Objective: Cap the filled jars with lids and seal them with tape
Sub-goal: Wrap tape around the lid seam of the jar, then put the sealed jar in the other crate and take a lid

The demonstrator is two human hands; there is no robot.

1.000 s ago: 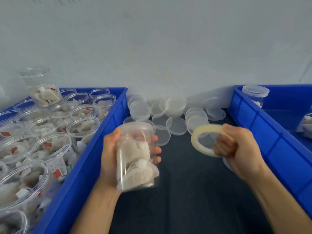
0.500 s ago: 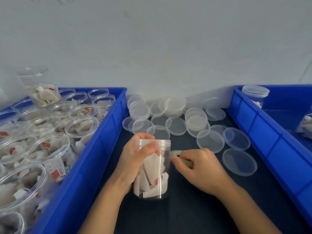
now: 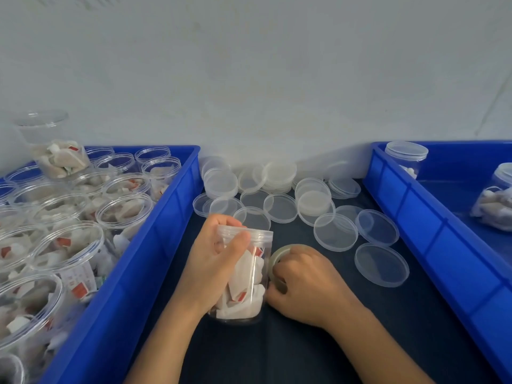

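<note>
A clear plastic jar [image 3: 246,284] filled with white sachets stands upright on the dark table, with a clear lid on top. My left hand [image 3: 213,261] grips it from the left, thumb across the lid's rim. My right hand [image 3: 307,284] holds a roll of clear tape [image 3: 279,253] pressed against the jar's right side; most of the roll is hidden under my fingers. Several loose clear lids [image 3: 335,231] lie on the table behind and to the right.
A blue bin [image 3: 155,239] on the left holds several open filled jars. Another blue bin [image 3: 415,206] on the right holds capped jars [image 3: 406,156]. A white wall stands behind. Dark table surface [image 3: 277,350] shows between the bins.
The jar came down from the air and now stands on the table. My right hand brought the tape roll from the right down against the jar's side, and it has slid a little lower.
</note>
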